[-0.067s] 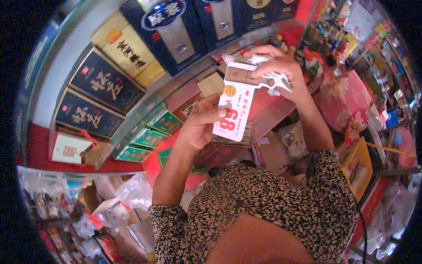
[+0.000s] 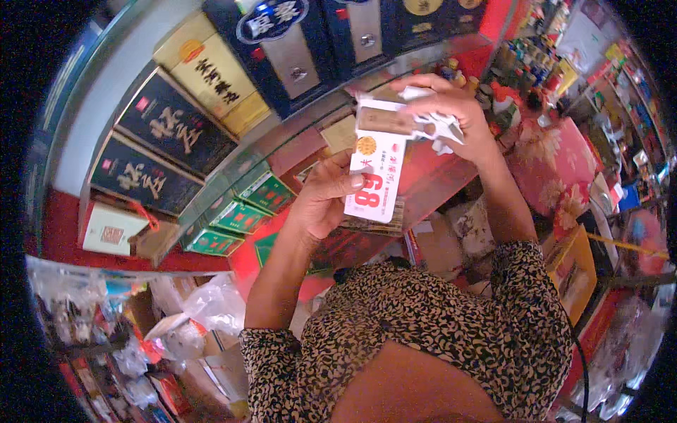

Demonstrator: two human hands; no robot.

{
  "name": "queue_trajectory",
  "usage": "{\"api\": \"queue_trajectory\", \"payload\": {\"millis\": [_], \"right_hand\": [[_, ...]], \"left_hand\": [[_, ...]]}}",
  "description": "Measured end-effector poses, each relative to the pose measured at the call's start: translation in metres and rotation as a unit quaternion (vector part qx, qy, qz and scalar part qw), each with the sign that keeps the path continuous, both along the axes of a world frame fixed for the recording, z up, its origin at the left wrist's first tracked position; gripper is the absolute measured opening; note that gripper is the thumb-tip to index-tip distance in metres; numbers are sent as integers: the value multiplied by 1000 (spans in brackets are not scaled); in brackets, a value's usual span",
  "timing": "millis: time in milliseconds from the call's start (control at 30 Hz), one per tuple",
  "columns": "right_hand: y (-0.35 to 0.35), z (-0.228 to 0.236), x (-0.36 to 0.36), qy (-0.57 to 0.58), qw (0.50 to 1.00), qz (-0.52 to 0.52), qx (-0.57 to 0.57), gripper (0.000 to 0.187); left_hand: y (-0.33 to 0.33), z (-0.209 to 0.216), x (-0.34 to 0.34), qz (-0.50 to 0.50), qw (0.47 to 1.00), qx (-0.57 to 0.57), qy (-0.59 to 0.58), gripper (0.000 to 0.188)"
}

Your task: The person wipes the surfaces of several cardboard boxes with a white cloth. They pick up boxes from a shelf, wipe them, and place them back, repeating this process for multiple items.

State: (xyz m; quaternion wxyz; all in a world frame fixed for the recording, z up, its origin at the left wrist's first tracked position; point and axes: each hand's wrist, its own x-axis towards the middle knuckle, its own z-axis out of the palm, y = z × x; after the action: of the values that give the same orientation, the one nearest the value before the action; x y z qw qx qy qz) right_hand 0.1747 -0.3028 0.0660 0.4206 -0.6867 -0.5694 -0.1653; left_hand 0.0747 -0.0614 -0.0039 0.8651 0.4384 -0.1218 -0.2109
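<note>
A white card (image 2: pixel 374 176) with red printing and a brown bottle-shaped area across its upper end tilts in front of me. My left hand (image 2: pixel 330 194) grips its lower left edge, the thumb lying flat on the face. At the card's upper right, my right hand (image 2: pixel 451 113) is closed on a crumpled white tissue or cloth (image 2: pixel 443 130). That white wad meets the brown area of the card. Whether the right fingers also pinch the card is hard to make out.
Below the hands is a glass counter (image 2: pixel 437 190) with red lining. Dark boxes (image 2: pixel 176 127), a gold box (image 2: pixel 211 74) and several green boxes (image 2: pixel 236 217) stand at the left. A red floral cover (image 2: pixel 550 155) and a yellow box (image 2: pixel 572 275) are on the right; plastic bags (image 2: pixel 215 307) lie lower left.
The white wad in my right hand has shifted slightly against the card's upper end. The card has moved a little up, still in my left hand.
</note>
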Motion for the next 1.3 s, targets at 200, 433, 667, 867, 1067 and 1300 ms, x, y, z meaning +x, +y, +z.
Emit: {"api": "queue_trajectory", "payload": {"millis": [200,433,667,867,1067,1300], "right_hand": [[37,11,-31,-116,946,-219,207,35],[112,-19,-73,-246,958,145,-34,35],[143,18,-45,-237,967,84,36,44],[119,53,12,-78,955,-183,219,49],[137,75,-66,-259,934,-82,232,58],[140,2,-87,-406,911,15,70,44]], "left_hand": [[19,7,-30,272,962,-3,-18,38],[37,38,-62,322,942,-82,-48,30],[55,28,-86,294,949,25,-114,29],[48,48,-101,373,909,76,-169,25],[50,51,-87,477,824,229,-205,15],[36,63,-80,529,794,184,-238,20]]}}
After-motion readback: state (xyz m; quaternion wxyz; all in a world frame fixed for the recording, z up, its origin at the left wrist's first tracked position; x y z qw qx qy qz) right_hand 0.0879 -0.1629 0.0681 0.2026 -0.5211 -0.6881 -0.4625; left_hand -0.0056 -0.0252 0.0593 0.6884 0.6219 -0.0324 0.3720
